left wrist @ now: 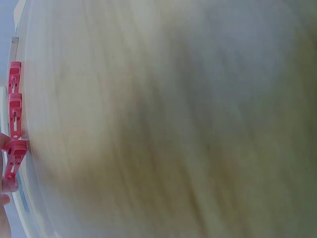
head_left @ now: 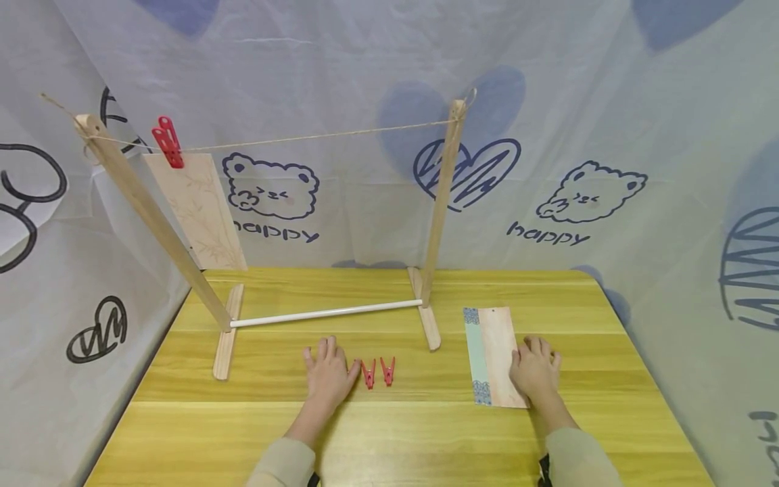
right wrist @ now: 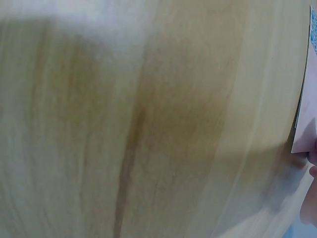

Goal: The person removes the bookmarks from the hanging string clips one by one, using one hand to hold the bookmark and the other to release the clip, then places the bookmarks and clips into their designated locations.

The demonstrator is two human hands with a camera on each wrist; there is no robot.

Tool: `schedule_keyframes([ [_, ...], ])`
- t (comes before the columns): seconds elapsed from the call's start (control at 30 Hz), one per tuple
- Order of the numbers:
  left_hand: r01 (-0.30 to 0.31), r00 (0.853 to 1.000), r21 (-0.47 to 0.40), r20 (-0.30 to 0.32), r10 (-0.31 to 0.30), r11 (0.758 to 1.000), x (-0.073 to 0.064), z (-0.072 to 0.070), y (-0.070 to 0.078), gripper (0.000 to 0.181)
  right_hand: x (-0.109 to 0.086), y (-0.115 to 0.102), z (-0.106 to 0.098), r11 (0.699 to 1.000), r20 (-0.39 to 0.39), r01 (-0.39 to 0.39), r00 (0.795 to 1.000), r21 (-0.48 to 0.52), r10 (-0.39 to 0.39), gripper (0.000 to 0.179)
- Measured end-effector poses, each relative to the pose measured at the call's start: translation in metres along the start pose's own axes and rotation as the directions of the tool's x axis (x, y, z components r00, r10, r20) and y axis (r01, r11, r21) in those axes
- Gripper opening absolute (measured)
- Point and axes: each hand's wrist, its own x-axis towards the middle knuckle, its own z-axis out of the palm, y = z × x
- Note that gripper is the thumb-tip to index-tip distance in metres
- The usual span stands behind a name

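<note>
My left hand (head_left: 328, 375) rests on the table with spread fingers, its thumb beside two small red clothespins (head_left: 387, 371) lying side by side. In the left wrist view a third clothespin (left wrist: 16, 157) lies right at my fingertips, with two others in line beyond it. On the right, my right hand (head_left: 537, 368) holds the edge of a pale paper card (head_left: 499, 352), thumb on its face. This card has a green strip with blue patterned ends down its left side and a small hole at the top. Its corner stands off the tabletop in the right wrist view.
A wooden frame with two posts (head_left: 443, 203) carries a string (head_left: 316, 137). From the string hangs another paper card (head_left: 197, 210), clipped by red clothespins (head_left: 169, 143). A white rod (head_left: 328, 313) joins the posts' feet. Printed cloth (head_left: 365, 223) hangs behind the wooden table (head_left: 426, 439).
</note>
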Motion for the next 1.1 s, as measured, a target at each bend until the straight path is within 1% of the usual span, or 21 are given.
schedule_keyframes([
  [0.2,0.038,0.998,0.003,0.05,-0.039,0.999,0.001,0.0,0.001,0.057,0.0,-0.002,-0.001,0.999,0.001,0.011,1.0,-0.045,-0.011,0.041],
  [0.4,0.055,0.996,0.004,0.07,-0.055,0.999,-0.001,0.002,0.002,0.058,0.0,-0.002,0.001,0.995,0.01,0.035,0.999,-0.091,-0.034,0.042],
  [0.5,0.061,0.996,0.0,0.071,-0.06,0.998,-0.002,0.004,0.002,0.056,0.0,-0.002,0.001,0.992,0.022,0.053,0.998,-0.118,-0.051,0.042],
  [0.7,0.067,0.996,0.001,0.055,-0.067,0.998,-0.002,0.008,0.003,0.055,-0.002,-0.002,0.003,0.982,0.022,0.082,0.997,-0.171,-0.079,0.041],
  [0.9,0.074,0.995,0.017,0.06,-0.075,0.997,-0.001,0.01,0.003,0.055,-0.004,-0.002,0.006,0.978,0.026,0.083,0.996,-0.189,-0.08,0.039],
  [1.1,0.072,0.995,0.032,0.061,-0.074,0.997,-0.001,0.008,0.004,0.055,-0.005,-0.002,0.006,0.98,0.014,0.08,0.997,-0.183,-0.079,0.037],
])
